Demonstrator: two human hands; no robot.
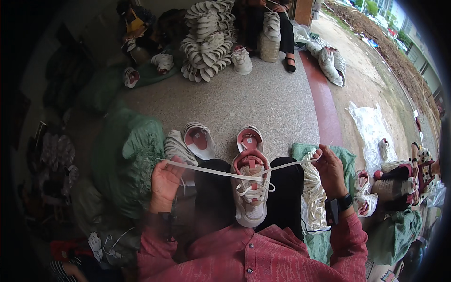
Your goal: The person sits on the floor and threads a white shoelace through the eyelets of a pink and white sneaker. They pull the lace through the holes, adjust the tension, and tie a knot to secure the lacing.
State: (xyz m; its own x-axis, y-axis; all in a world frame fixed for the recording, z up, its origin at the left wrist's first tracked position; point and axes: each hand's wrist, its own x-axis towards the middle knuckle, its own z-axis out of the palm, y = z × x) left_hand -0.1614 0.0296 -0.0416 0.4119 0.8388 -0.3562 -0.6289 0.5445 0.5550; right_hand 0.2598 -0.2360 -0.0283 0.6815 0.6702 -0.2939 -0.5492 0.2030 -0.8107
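A white-and-pink sneaker (252,210) rests between my knees, its toe pointing at me. Its white shoelace (221,173) runs partly through the eyelets, and both long ends are pulled out sideways above the tongue. My left hand (164,184) grips one end, palm turned up, out beside the left knee. The other end is pinched by the fingertips of my right hand (331,174), raised about level with the left. Small loops of lace stand up over the eyelets. Another sneaker (249,137) with a pink insole stands just beyond the first one.
Nested white shoes (188,141) sit beyond my left knee, next to a green sack (127,155). Loose white laces (314,197) lie on green sacking at my right. A tall shoe pile (208,42) and other seated people are farther off. Plastic sheeting (369,131) lies outside, right.
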